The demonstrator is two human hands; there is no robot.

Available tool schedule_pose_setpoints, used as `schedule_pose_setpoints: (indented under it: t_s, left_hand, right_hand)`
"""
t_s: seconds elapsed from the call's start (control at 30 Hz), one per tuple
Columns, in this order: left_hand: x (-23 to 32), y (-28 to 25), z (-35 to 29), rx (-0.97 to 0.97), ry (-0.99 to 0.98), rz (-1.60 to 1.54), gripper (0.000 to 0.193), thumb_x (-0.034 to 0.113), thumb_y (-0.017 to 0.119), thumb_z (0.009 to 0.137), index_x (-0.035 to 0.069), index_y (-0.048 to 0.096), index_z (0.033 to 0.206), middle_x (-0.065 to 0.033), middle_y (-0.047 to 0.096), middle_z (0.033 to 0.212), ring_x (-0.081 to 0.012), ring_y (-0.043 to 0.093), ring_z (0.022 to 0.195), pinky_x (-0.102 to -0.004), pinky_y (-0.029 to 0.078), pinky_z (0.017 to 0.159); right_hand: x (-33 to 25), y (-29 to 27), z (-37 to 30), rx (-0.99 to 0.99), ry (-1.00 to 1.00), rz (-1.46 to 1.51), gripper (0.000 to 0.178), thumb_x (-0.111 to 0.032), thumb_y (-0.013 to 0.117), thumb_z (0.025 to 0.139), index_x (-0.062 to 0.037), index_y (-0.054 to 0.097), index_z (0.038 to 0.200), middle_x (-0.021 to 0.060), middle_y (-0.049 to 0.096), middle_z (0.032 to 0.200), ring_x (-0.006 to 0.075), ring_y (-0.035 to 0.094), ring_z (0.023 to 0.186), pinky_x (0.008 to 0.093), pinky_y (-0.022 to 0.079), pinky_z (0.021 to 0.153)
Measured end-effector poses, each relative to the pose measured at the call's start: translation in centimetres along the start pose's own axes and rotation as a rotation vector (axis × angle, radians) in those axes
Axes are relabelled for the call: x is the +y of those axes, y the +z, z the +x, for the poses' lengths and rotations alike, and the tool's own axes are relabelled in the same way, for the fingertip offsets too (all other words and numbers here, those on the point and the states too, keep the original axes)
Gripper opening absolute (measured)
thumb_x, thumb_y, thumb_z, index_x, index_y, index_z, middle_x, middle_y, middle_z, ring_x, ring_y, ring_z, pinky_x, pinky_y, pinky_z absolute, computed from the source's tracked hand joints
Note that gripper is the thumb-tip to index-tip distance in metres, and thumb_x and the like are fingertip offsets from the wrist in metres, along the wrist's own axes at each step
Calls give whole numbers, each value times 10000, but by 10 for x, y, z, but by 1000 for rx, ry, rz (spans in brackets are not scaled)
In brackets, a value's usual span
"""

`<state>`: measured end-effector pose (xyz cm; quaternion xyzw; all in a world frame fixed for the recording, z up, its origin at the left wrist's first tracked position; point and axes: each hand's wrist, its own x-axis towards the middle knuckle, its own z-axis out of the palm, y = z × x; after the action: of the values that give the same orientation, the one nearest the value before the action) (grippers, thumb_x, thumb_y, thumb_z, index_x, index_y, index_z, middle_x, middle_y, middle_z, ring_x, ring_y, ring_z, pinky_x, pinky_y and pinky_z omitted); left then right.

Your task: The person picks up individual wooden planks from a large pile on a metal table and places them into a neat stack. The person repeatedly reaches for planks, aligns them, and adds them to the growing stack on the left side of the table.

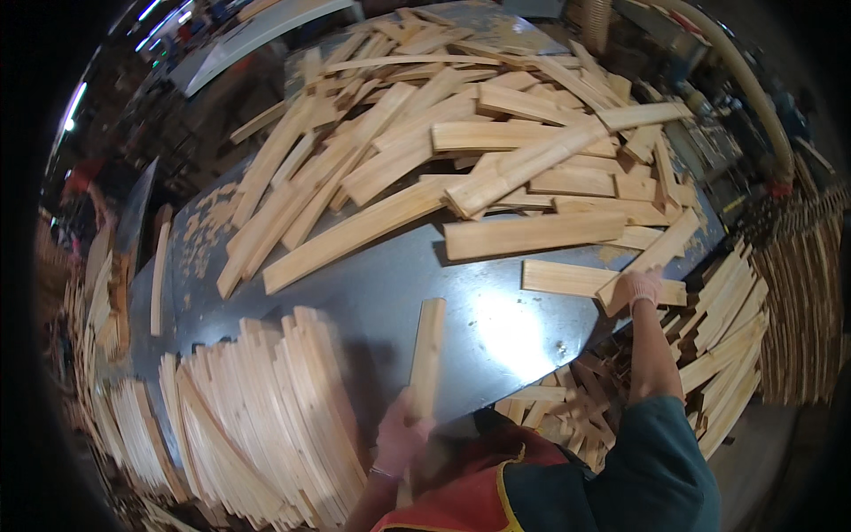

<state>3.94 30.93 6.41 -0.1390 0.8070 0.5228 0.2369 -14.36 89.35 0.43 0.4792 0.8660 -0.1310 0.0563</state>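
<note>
Left hand grips short pale wooden slat upright at near edge of dark metal table; right hand clasps long pale plank at table's right edge; stacked slats left of held slat.

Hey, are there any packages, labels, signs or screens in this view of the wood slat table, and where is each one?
None that can be made out: no package, label, sign or screen shows.
In view are loose wooden slats on the dark metal table, a stack of slats at lower left, and ceiling lights at upper left.
</note>
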Motion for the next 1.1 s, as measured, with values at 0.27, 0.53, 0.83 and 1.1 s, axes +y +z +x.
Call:
schedule_pose_setpoints:
  t_s: [0.27, 0.53, 0.83, 1.1]
  left_hand:
    - [-18, -7, -55, 170, 87, 184, 665, 150, 675, 921, 33, 476, 1545, -135, 593, 1452, -245, 561, 1356, -379, 423, 1167]
    - [-49, -60, -111, 607, 115, 828, 666, 346, 618, 944, 44, 473, 1520, -158, 500, 1505, -305, 405, 1471, -473, 259, 1247]
    - [-92, -45, -104, 643, 167, 822, 548, 180, 456, 951, 46, 497, 1482, -165, 497, 1499, -329, 421, 1450, -524, 239, 1249]
    - [-85, -59, -104, 664, 194, 647, 584, 323, 630, 916, 35, 544, 1417, -150, 537, 1442, -316, 445, 1427, -489, 283, 1254]
  right_hand:
    - [4, 37, -51, 99, -187, 167, 820, -383, 815, 769, 68, 532, 1393, 301, 670, 1305, 403, 668, 1198, 440, 528, 988]
    - [66, 31, -114, -567, -326, 1462, 416, -229, 697, 989, -32, 560, 1328, 106, 630, 1159, 231, 616, 947, 378, 571, 867]
    - [-43, -3, -383, -1035, -533, 1363, 804, -107, 712, 858, -141, 363, 1581, 120, 604, 1300, 275, 609, 1210, 449, 544, 1044]
    - [-7, 82, -525, -1510, -842, 584, 868, -25, 765, 863, -79, 328, 1610, 144, 624, 1334, 259, 662, 1196, 382, 543, 1043]
